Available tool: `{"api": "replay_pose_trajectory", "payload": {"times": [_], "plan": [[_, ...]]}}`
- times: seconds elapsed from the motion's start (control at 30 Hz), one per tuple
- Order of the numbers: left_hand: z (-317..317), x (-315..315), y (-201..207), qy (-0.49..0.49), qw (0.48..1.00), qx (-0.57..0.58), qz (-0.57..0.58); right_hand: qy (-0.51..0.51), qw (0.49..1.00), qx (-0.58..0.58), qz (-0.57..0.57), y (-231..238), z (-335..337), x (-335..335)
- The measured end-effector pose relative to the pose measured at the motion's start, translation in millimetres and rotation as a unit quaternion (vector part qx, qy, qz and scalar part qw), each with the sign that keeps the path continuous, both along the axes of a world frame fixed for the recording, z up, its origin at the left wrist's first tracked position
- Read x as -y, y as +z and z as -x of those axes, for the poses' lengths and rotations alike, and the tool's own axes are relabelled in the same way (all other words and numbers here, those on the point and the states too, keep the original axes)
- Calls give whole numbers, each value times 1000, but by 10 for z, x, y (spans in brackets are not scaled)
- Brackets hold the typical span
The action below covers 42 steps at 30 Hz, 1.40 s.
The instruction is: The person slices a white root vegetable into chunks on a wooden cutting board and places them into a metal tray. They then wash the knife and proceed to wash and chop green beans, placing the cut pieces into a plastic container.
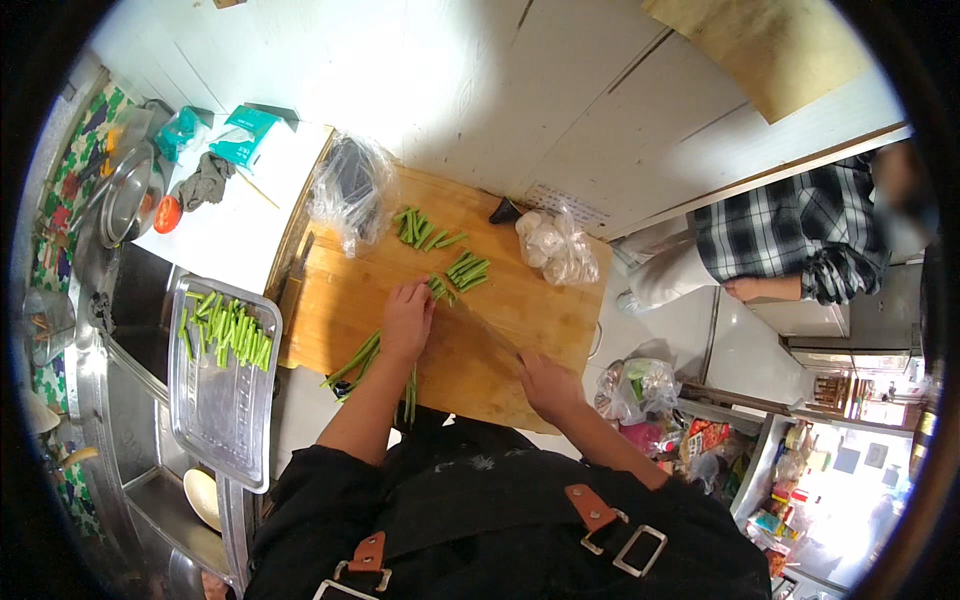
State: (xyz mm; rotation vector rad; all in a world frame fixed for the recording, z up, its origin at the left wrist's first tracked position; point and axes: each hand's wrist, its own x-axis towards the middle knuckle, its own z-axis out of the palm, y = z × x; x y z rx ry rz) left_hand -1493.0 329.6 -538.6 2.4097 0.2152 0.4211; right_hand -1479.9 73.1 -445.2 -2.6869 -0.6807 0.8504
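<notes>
My left hand (407, 312) is closed over a bunch of long green stalks, perhaps long beans, on the wooden board (335, 270). Their cut ends poke out past its fingertips, and the uncut stalks (365, 358) trail back beneath my left forearm over the board's near edge. My right hand (550, 388) grips the handle of a kitchen knife (490, 334). Its blade slants up and left, with the tip close to the stalk ends by my left fingers. Short cut pieces (468, 270) lie just beyond the blade, and another small heap (420, 228) sits farther back.
Left of the board, a metal tray (222, 425) holds more cut green pieces beside a sink (145, 300). Clear plastic bags (350, 190) and a bag of pale round items (556, 245) stand along the board's back. A person in a checked shirt (790, 225) is at the right.
</notes>
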Motion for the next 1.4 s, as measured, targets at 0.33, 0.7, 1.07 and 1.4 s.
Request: {"api": "replay_pose_trajectory", "payload": {"times": [0.33, 0.7, 1.07, 1.4], "plan": [[-4, 4, 175, -2, 1000, 6, 8, 220, 934, 258, -112, -382, -177, 533], [19, 57, 223, 8, 1000, -8, 1, 254, 940, 149, -171, -726, -1530, -1309], [-198, 237, -7, -7, 996, -16, 89, 306, 902, 185, -242, -649, -1237, -946], [208, 138, 322, -3, 998, -52, 35, 299, 913, 206, -189, -698, -1161, -1031]]}}
